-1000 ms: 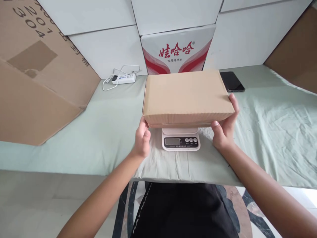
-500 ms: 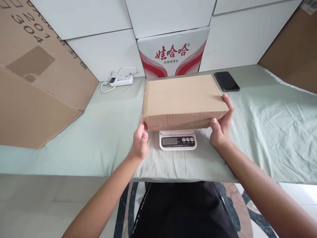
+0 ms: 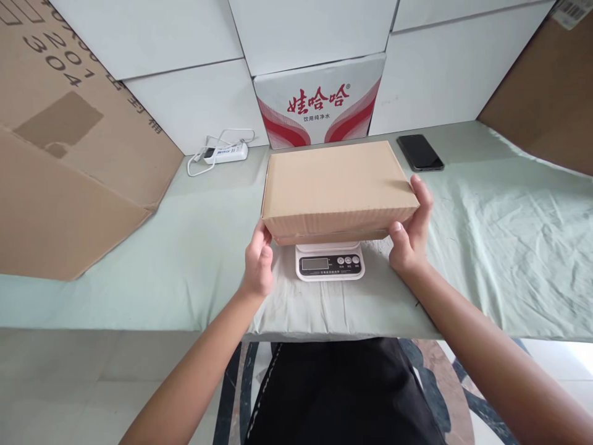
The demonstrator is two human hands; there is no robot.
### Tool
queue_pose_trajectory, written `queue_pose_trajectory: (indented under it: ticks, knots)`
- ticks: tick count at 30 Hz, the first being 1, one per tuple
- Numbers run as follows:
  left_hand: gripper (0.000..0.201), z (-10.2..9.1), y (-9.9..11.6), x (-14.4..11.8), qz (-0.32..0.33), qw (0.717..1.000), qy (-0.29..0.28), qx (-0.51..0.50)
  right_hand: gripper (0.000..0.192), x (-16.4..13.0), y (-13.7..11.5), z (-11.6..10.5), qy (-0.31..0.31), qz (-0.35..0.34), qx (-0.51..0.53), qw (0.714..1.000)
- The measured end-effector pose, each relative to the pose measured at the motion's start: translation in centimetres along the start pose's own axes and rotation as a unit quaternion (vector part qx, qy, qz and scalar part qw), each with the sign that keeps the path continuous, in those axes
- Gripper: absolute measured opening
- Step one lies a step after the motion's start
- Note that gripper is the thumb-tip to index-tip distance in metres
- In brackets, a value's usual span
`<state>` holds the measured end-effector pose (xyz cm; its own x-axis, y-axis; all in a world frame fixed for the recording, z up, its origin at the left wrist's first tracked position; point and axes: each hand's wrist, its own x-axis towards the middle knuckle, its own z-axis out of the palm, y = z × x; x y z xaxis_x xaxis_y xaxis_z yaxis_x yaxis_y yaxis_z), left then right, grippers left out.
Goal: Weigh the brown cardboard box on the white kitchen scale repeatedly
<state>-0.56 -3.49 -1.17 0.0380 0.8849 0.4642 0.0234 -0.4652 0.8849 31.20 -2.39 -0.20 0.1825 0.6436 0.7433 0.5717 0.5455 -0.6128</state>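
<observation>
A closed brown cardboard box (image 3: 340, 179) lies level over a white kitchen scale (image 3: 330, 267), covering its platform; whether its full weight rests there I cannot tell. The scale's front panel, with a grey display and round buttons, shows below the box, and no digits are readable. My left hand (image 3: 259, 262) is at the box's near left corner, its fingertips hidden behind and under the edge. At the near right corner, my right hand (image 3: 412, 228) grips the box, thumb on the front face and fingers around the right side.
A black smartphone (image 3: 420, 152) lies behind on the right. At the back left sits a white device (image 3: 227, 152) with a cable. White cartons (image 3: 319, 105) form a wall behind, and large brown cardboard (image 3: 83, 185) stands left. Pale green cloth (image 3: 185, 247) covers the table.
The box and both hands have shifted very slightly left over the scale. The whole view has also moved a little. The grip looks the same.
</observation>
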Motion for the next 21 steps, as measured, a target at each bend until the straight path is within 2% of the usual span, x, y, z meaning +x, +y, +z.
queue_pose_trajectory:
  ticks: [3,5,10,17,21]
  knots:
    - [0.077,0.1,0.1,0.2,0.009,0.999,0.035,-0.007,0.081,-0.1,0.1,-0.1,0.015,-0.018,-0.002,1.000]
    - [0.078,0.1,0.2,0.3,0.001,0.999,0.039,-0.009,0.079,-0.1,0.1,-0.2,0.017,-0.017,0.005,1.000]
    - [0.082,0.1,0.4,0.3,-0.015,1.000,0.008,-0.005,0.088,0.1,-0.3,-0.5,-0.010,0.027,0.008,1.000]
    - [0.080,0.1,0.6,0.2,-0.018,0.999,-0.033,-0.016,0.089,0.3,-0.6,-0.5,-0.013,0.005,0.021,1.000]
    - [0.081,-0.4,1.8,0.5,-0.040,0.998,-0.042,-0.033,0.079,1.4,-1.6,-1.3,-0.018,-0.009,0.067,0.998]
